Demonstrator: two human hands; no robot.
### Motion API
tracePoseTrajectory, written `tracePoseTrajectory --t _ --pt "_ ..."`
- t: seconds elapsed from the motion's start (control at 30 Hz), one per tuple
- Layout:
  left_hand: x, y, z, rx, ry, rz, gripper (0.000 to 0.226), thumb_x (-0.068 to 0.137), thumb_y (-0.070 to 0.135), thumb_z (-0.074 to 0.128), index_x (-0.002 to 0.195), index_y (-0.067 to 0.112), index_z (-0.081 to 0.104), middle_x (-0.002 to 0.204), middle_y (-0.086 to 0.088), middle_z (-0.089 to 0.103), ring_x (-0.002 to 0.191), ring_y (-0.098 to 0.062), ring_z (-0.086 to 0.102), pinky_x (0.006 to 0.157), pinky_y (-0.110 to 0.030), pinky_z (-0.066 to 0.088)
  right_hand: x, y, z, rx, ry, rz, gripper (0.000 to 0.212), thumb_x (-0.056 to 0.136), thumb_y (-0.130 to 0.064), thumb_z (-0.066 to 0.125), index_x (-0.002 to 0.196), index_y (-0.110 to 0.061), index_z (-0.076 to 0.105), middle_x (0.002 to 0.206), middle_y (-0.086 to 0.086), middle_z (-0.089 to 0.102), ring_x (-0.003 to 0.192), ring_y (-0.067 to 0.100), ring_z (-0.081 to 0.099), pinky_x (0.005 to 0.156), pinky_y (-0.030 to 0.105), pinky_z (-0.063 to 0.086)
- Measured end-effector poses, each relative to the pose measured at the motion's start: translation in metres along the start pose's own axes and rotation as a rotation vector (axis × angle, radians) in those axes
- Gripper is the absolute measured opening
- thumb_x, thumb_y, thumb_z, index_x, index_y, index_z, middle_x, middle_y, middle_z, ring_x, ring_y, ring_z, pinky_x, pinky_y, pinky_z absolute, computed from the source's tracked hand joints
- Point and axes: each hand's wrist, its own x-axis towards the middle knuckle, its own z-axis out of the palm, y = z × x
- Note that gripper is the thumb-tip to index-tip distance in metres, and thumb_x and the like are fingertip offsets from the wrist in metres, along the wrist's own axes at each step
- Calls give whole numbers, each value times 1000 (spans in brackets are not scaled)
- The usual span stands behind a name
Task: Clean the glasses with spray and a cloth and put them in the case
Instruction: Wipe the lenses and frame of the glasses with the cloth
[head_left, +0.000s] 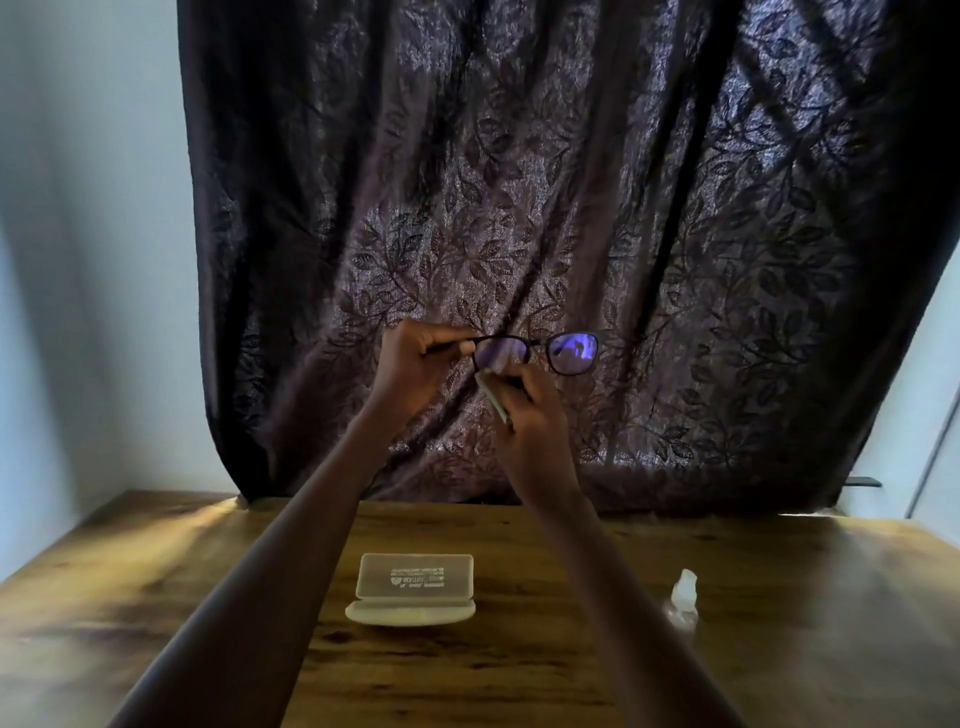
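Note:
I hold dark-framed glasses (571, 352) raised in front of the curtain, high above the table. My left hand (415, 366) grips the frame at its left temple. My right hand (530, 415) pinches a pale cloth (492, 395) and holds it against the left lens. The right lens is uncovered and reflects bluish light. A white glasses case (413, 590) lies open on the wooden table (519, 670) below my arms, its lid standing up. A small clear spray bottle (684, 592) stands on the table to the right of the case.
A dark leaf-patterned curtain (571, 208) hangs behind the table and fills most of the view. Pale walls flank it on both sides. The table's back edge meets the curtain's hem.

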Motion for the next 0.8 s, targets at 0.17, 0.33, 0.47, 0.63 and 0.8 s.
tracePoseTrajectory --t 0.17,0.33,0.47,0.63,0.8 --pt "3 0 1 -25 -16 -15 24 78 -2 63 100 -8 62 98 -26 67 81 -26 65 74 -36 54 11 10 -9 -25 100 77 31 69 17 64 100 14 64 88 26 62 83 38 61 77 28 48" --pt "6 4 9 -25 -34 -18 22 78 -3 62 99 -9 63 99 -24 67 84 -20 64 70 -9 49 26 0 -6 -7 98 51 23 78 5 59 99 14 64 89 28 62 83 39 61 72 38 52" --pt "4 2 9 -28 -38 -24 23 78 -3 62 100 -9 62 102 -26 66 89 -25 64 78 -25 52 3 1 -2 -36 12 13 24 76 6 64 98 14 65 88 26 64 82 38 63 75 32 50" --pt "3 1 7 -22 -34 -35 23 78 -4 62 101 -9 62 103 -26 65 90 -25 64 81 -32 50 1 14 -11 -33 49 75 34 68 18 67 101 14 64 88 25 63 80 38 61 71 33 54" --pt "3 3 10 -32 -68 -27 24 78 -4 61 101 -11 61 104 -28 64 93 -31 65 85 -42 52 25 9 -10 -30 125 79 25 73 13 62 97 15 65 86 27 63 79 38 61 71 22 42"
